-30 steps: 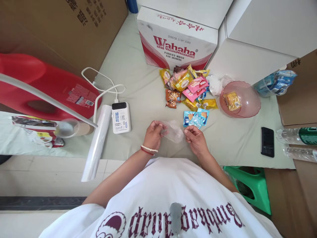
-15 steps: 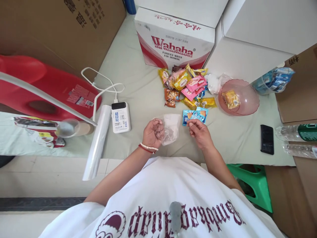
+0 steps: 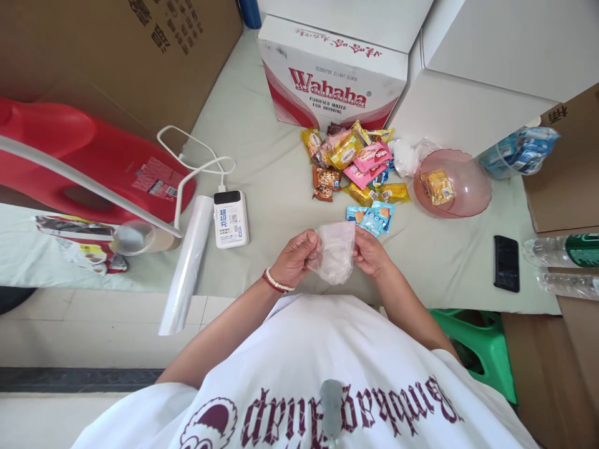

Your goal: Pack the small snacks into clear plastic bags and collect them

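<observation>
A thin, see-through plastic bag (image 3: 335,254) is stretched between my two hands, just above the table's near edge. My left hand (image 3: 296,255) wears a beaded bracelet and is closed on the bag's left side. On the bag's right edge, my right hand (image 3: 370,251) pinches the plastic, its fingertips partly behind it. Just beyond my right hand lie blue snack packets (image 3: 377,218), flat and overlapping on the cloth. Farther back is a pile of wrapped snacks (image 3: 347,151) in yellow, pink and brown.
A pink bowl (image 3: 472,187) holds a yellow packet, with a tub of blue packets (image 3: 528,153) behind it. A Wahaha carton (image 3: 332,81) stands at the back. Leftward are a power bank (image 3: 231,219), a plastic roll (image 3: 186,268) and a red jug (image 3: 107,168). A phone (image 3: 506,263) lies right.
My right hand has left the blue packets and moved down-left to the bag's right edge. The bag, gripped by my left hand before, is now spread between both hands.
</observation>
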Demonstrator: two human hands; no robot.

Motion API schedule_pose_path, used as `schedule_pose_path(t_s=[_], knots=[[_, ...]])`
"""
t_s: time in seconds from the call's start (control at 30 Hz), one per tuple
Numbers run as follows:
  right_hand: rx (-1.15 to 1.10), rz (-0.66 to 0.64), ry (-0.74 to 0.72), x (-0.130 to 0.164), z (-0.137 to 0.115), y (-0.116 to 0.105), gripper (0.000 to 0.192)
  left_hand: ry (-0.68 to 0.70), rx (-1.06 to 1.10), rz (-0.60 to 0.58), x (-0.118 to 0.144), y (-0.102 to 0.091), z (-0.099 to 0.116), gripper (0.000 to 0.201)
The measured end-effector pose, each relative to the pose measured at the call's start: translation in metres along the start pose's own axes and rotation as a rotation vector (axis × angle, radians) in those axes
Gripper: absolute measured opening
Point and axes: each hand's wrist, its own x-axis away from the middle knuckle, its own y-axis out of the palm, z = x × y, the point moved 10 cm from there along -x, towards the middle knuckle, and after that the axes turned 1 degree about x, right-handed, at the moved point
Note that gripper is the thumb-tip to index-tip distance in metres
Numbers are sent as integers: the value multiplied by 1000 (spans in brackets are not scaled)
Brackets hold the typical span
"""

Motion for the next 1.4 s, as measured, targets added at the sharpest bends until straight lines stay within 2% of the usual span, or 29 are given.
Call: schedule_pose_path(t_s=[0.1,0.23,0.3,0.37,0.47,0.57,0.63,0.73,0.83,0.9,1.0,1.1,1.2,1.3,1.4], knots=[[117,-9,-57,4,-2,-1,46,48,-194,9,-3,-8,2,53],[159,136,-200,10,-18,-22,40,219,-480,128,-2,-29,24,51],[150,163,-224,11,-21,-28,40,308,-565,130,0,-29,35,50],[146,160,-228,11,-22,-28,41,351,-604,77,2,-23,38,48],[122,192,-263,9,-31,-29,44,325,-614,-7,3,-11,33,44],[96,234,-327,12,-47,-32,48,292,-614,-38,2,-4,28,43],[144,185,-337,14,-54,-28,49,283,-609,-34,2,-3,28,42],[288,45,-285,15,-49,-13,48,284,-609,-22,0,-3,29,41],[282,77,-279,15,-42,-17,39,285,-597,-14,-2,-5,28,42],[174,173,-302,16,-42,-30,38,289,-562,47,-4,-15,28,43],[43,307,-344,22,-47,-55,41,275,-428,207,-5,-40,26,45],[-11,445,-383,37,-50,-82,46,260,-224,352,-4,-66,24,46],[-2,550,-379,57,-38,-102,49,251,-40,443,-4,-82,23,47],[80,566,-287,76,-7,-111,47,189,154,455,-8,-85,16,41],[317,437,-90,91,27,-109,45,121,323,483,-13,-84,9,32]])
